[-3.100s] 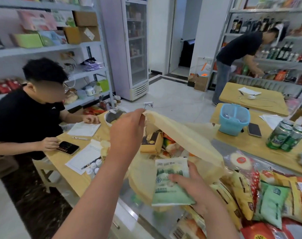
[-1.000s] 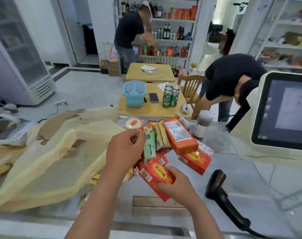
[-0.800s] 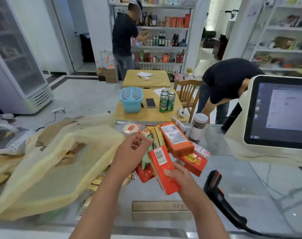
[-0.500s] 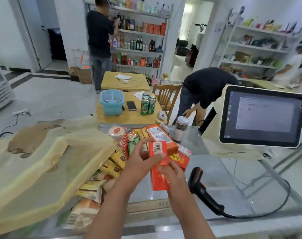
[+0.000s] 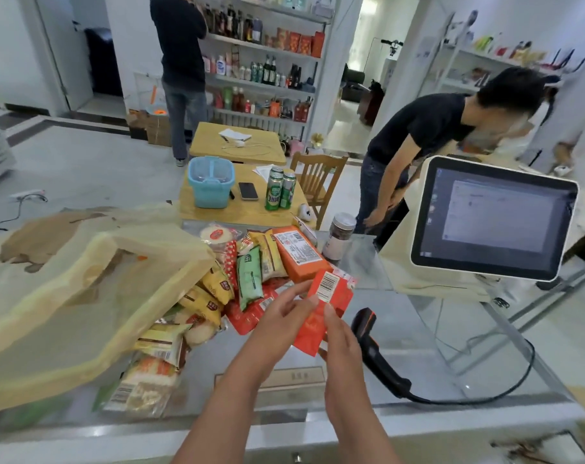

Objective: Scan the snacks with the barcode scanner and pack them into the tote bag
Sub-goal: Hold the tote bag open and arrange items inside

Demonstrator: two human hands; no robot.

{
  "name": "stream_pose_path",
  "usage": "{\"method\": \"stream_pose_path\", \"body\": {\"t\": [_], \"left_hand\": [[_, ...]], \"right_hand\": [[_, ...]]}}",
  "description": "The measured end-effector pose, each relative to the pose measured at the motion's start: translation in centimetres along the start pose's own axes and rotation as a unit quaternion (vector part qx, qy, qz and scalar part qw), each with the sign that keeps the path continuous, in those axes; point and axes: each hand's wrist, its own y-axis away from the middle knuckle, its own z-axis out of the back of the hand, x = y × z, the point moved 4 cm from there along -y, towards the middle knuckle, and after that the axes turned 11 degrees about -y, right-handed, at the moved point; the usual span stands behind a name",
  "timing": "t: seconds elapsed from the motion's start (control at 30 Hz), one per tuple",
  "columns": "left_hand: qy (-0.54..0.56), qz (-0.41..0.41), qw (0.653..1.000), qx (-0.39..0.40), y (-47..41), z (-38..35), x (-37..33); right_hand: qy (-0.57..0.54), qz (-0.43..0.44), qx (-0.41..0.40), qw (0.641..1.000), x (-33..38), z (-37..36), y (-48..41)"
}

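I hold a flat red snack pack [image 5: 331,296] upright over the glass counter [image 5: 401,333], its barcode at the top facing me. My left hand [image 5: 284,316] pinches its left edge and my right hand [image 5: 337,339] grips its lower right side. The black barcode scanner [image 5: 373,343] lies on the counter just right of my right hand, untouched. The yellow tote bag [image 5: 83,296] lies slumped on the left with its mouth toward a pile of snacks [image 5: 251,262]: an orange box [image 5: 299,254], green and yellow packs, red packs.
A white checkout screen [image 5: 491,216] stands at the right, its cable looping across the counter. A jar [image 5: 341,234] sits behind the snacks. Beyond are wooden tables with a blue basket [image 5: 210,185] and cans [image 5: 281,192]. One person bends at the right, another stands at the shelves.
Earlier I put a green pack into the tote, then picked the red pack from the pile. I have turned it barcode up and both hands now hold it closer to the scanner.
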Motion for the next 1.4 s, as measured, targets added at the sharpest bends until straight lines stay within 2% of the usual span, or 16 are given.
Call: {"method": "stream_pose_path", "body": {"t": [0.1, 0.23, 0.33, 0.47, 0.67, 0.87, 1.07, 1.2, 1.4], "left_hand": [[-0.074, -0.016, 0.997, -0.006, -1.4, -1.3, 0.6], [-0.212, 0.019, 0.977, -0.025, -3.4, -3.6, 2.7], [-0.283, 0.048, 0.957, -0.05, -4.7, -4.7, 4.8], [-0.312, 0.094, 0.94, -0.098, -5.7, -5.3, 7.2], [-0.284, 0.133, 0.943, -0.112, -6.8, -6.0, 9.0], [-0.32, 0.121, 0.935, -0.088, -7.4, -5.9, 8.8], [-0.33, 0.111, 0.933, -0.086, -7.8, -5.9, 9.1], [-0.338, 0.094, 0.93, -0.109, -7.7, -6.1, 9.6], [-0.332, 0.11, 0.932, -0.094, -8.1, -5.5, 10.1]], "right_hand": [[0.152, 0.042, 0.006, 0.988, 0.5, 4.3, -2.4], [0.369, 0.106, -0.046, 0.922, 1.4, 11.6, -6.4], [0.496, 0.059, 0.008, 0.866, 0.0, 15.2, -8.7], [0.536, 0.041, 0.105, 0.837, -3.3, 15.7, -9.2], [0.47, 0.073, 0.12, 0.872, -3.8, 14.9, -9.7], [0.451, 0.026, 0.115, 0.885, -0.9, 16.0, -9.4], [0.325, -0.049, 0.18, 0.927, 2.8, 15.6, -8.1], [0.336, -0.045, 0.158, 0.927, 2.9, 15.6, -7.9], [0.333, -0.05, 0.142, 0.931, 3.0, 15.5, -7.7]]}}
